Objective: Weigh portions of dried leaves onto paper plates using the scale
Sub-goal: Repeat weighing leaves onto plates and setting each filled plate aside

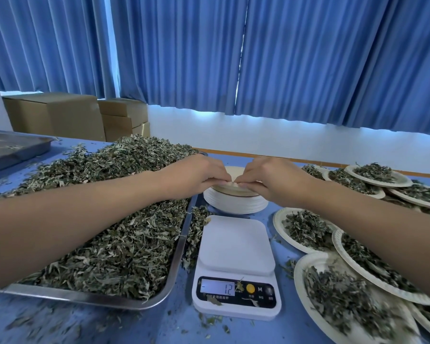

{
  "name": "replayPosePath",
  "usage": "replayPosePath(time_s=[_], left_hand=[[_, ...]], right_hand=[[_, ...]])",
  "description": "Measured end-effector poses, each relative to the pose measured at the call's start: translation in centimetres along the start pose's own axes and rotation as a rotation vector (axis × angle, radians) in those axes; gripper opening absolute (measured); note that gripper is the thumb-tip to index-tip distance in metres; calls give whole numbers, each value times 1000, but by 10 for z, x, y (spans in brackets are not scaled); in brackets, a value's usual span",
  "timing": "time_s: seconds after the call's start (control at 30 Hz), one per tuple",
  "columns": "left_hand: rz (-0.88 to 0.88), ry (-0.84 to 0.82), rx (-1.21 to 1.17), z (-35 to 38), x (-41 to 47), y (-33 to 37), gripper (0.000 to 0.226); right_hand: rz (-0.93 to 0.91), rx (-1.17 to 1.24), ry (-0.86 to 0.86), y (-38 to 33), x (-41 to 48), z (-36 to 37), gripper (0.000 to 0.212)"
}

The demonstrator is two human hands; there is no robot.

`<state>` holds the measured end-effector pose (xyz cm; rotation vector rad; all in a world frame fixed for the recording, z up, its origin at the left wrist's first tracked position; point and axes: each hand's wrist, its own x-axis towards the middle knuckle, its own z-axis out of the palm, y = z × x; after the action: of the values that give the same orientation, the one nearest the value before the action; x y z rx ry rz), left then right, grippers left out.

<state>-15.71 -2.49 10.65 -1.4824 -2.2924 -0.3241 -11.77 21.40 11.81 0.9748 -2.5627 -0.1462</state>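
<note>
Both hands, left hand (196,176) and right hand (268,178), pinching the top plate's rim at the stack of paper plates (235,201) behind the scale (236,264), probably to peel one free. Scale platform bare, ready for it. Dried leaves (114,234) heaped in the tray (176,264) left, filled plates (305,230) right.

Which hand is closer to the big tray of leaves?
The left hand. It hangs over the tray of leaves by its far right edge, while the right hand is off to the side, over the plate stack.
</note>
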Motion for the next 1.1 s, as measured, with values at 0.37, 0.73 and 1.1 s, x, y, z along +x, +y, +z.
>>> replayPosePath(time_s=[0.37,0.73,1.1], left_hand=[[-6,-15,7,6,8,-10,21],[-153,41,158,21,21,-10,21],[-229,175,278,20,27,-1,22]], right_hand=[[-89,-327,-96,4,9,1,33],[184,-335,-25,1,25,17,14],[208,-407,126,-19,24,9,16]])
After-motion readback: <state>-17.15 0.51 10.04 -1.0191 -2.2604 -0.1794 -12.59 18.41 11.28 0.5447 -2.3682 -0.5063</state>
